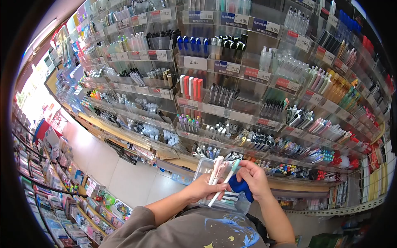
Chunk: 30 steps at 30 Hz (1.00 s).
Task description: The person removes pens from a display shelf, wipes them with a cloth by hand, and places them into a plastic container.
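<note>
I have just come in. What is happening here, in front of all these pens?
A person is at a tall display of clear plastic shelves filled with pens. Their left hand holds some slim pale-pink pens and a slim white pen with a mint-green end. Their right hand holds a bunched blue cloth, its fingers near that green end. Beneath both hands is a clear plastic box with more slim items inside.
</note>
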Each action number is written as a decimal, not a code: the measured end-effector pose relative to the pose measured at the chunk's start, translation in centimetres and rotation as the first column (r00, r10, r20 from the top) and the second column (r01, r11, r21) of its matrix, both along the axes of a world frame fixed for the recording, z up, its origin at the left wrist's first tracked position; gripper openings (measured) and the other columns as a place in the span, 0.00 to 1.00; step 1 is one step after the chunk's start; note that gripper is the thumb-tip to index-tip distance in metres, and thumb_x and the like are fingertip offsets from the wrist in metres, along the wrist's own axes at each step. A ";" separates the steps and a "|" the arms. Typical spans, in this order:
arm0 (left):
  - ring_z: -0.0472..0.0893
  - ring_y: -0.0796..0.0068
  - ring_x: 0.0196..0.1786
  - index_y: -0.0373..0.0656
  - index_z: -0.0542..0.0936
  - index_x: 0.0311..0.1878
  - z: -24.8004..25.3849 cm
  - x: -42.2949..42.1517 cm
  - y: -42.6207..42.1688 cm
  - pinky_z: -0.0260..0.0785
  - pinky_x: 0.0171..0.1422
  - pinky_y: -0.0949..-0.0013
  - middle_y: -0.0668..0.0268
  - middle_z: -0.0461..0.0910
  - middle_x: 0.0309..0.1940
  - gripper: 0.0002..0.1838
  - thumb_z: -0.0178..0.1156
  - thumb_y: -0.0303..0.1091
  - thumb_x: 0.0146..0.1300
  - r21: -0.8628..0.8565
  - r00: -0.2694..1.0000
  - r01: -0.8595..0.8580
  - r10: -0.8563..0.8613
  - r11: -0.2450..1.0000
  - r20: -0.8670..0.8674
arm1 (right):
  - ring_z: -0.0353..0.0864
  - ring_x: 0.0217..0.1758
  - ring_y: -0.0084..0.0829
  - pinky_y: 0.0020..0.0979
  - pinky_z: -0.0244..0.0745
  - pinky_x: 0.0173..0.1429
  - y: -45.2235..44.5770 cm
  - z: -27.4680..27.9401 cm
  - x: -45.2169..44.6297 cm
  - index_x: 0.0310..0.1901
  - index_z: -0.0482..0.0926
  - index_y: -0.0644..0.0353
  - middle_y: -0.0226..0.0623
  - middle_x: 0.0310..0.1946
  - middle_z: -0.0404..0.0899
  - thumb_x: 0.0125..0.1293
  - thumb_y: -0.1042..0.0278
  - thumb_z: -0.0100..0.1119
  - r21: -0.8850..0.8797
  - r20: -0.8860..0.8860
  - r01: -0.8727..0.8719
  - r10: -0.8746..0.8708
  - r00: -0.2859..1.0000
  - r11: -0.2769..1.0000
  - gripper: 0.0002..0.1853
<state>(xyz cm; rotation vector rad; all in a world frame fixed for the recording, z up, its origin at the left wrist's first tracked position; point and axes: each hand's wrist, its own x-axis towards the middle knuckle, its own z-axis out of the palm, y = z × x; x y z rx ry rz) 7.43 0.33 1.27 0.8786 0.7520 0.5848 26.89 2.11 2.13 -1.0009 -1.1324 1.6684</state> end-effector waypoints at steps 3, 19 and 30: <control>0.64 0.87 0.13 0.36 0.77 0.37 -0.1 0.1 0.1 0.50 0.16 0.82 0.67 0.75 0.17 0.14 0.58 0.39 0.59 0.016 0.995 0.038 -0.037 0.999 -0.088 | 0.70 0.31 0.17 0.18 0.64 0.37 0.4 -0.1 0.9 0.46 0.71 0.66 0.28 0.26 0.73 0.62 0.70 0.54 0.022 0.038 0.150 -0.151 0.988 0.988 0.13; 0.69 0.85 0.18 0.35 0.68 0.57 -2.1 -0.4 0.4 0.60 0.20 0.82 0.66 0.79 0.33 0.20 0.51 0.35 0.64 0.131 0.988 0.015 0.005 0.991 -0.154 | 0.70 0.39 0.18 0.19 0.65 0.46 0.1 2.4 1.2 0.38 0.71 0.63 0.29 0.35 0.71 0.56 0.80 0.55 0.004 -0.098 0.247 -0.246 0.964 0.969 0.09; 0.68 0.85 0.15 0.39 0.72 0.36 0.8 1.0 1.1 0.57 0.17 0.82 0.68 0.72 0.19 0.09 0.57 0.34 0.60 0.112 0.936 -0.332 0.312 0.937 0.161 | 0.71 0.38 0.19 0.20 0.67 0.44 -0.7 2.7 -1.8 0.43 0.68 0.63 0.32 0.37 0.71 0.59 0.77 0.55 0.108 -0.136 0.059 -0.044 0.990 0.992 0.11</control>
